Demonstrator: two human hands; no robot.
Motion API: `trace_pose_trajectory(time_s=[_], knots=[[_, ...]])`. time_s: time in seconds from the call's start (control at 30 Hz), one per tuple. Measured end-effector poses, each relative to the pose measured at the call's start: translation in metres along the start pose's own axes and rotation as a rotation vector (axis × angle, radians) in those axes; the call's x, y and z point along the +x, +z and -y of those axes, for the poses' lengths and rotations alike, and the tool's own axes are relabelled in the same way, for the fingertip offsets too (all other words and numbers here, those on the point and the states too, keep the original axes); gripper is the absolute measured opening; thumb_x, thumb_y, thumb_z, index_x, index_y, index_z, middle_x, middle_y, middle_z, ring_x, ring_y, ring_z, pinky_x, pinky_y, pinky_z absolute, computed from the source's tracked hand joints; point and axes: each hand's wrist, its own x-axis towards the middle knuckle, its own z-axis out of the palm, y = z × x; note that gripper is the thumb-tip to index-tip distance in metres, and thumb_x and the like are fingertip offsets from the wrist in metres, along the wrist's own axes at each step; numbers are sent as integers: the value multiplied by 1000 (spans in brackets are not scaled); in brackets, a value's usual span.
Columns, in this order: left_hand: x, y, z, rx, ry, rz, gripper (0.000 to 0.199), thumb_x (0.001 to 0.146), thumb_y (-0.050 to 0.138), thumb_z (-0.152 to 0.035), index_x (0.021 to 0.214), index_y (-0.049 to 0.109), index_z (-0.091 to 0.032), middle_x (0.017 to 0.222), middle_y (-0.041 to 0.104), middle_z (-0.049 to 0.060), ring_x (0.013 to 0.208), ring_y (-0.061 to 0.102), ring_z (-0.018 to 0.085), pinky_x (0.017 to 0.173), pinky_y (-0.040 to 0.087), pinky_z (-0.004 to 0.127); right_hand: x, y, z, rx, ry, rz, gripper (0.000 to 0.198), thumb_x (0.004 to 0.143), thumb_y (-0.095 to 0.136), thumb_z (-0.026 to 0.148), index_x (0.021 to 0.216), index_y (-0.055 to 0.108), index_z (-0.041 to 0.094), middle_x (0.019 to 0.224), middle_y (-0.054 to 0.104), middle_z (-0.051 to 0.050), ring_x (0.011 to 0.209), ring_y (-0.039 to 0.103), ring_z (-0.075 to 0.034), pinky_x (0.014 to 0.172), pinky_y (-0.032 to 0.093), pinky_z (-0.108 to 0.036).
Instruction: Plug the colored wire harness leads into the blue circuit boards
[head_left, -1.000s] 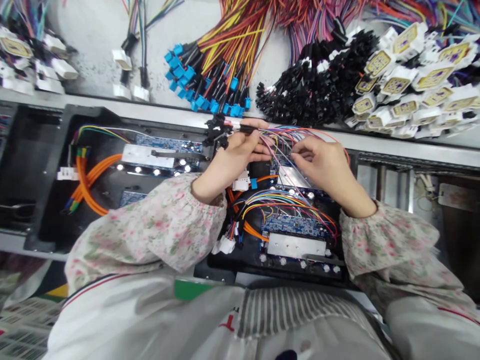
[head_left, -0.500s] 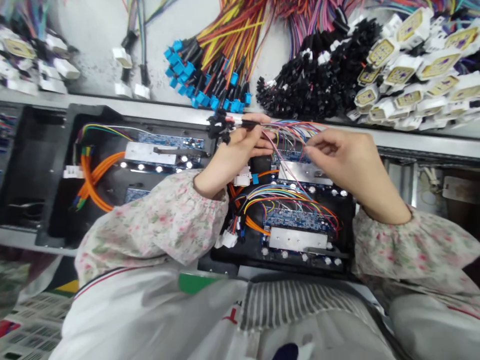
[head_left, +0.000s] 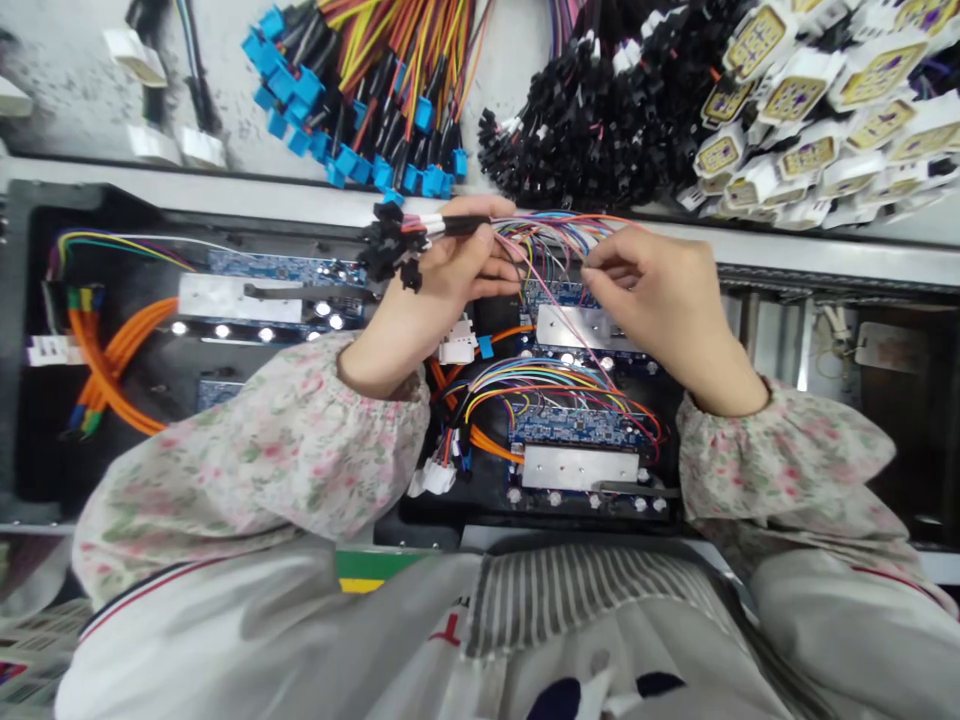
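My left hand [head_left: 450, 265] is closed around a wire harness whose black connectors [head_left: 390, 245] stick out to its left. From that hand the coloured wires [head_left: 559, 228] run rightward, over the upper circuit board [head_left: 574, 295]. My right hand [head_left: 649, 285] pinches at the wires above this board's right part; its fingertips are pressed together, and exactly which wire lies between them is hidden. Below, the lower circuit board [head_left: 574, 425] carries a metal plate and an arc of coloured wires. A white connector [head_left: 457, 342] and a blue connector [head_left: 485, 346] lie below my left hand.
Bundles of harnesses with blue connectors [head_left: 292, 95], black connectors [head_left: 570, 125] and white connectors [head_left: 802, 90] lie on the bench beyond the rail [head_left: 225, 190]. A black tray [head_left: 45, 440] at left holds another board [head_left: 262, 265] and thick orange cables [head_left: 112, 370].
The whole view has shifted, so boards and bundles appear further left. Both hands keep nearly the same place over the upper board, the left one still holding the harness.
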Motion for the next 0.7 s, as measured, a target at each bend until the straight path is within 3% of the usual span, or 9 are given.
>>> trace_pose_trajectory(time_s=[0.4,0.5,0.6,0.7], knots=[[3,2,0,106,-15,-42,22,103,44,-19,117,60,-17,89,68,1,75,71,9,84,61,26,2,7,-9,-11,-37,16,15,84,57,13,77,60,25,77,70,-1,71,66,-19,70,52,-34],[2,4,-2,99,-33,-58,20,104,43,-20,110,62,-16,89,69,2,77,72,10,83,60,25,-2,8,-5,48,-18,-4,14,86,64,21,74,59,25,73,69,0,68,65,-17,68,52,-33],[0,6,-4,107,-39,-66,22,105,41,-20,102,62,-15,90,70,2,79,72,10,86,60,26,-11,2,4,129,-35,38,7,84,68,24,89,64,22,73,69,1,64,63,-16,65,50,-31],[-2,4,-4,72,-16,-58,19,104,42,-19,103,61,-18,91,72,2,79,73,10,87,61,26,-20,-15,6,18,-56,143,16,82,61,16,96,67,22,69,66,3,59,59,-14,61,44,-30]])
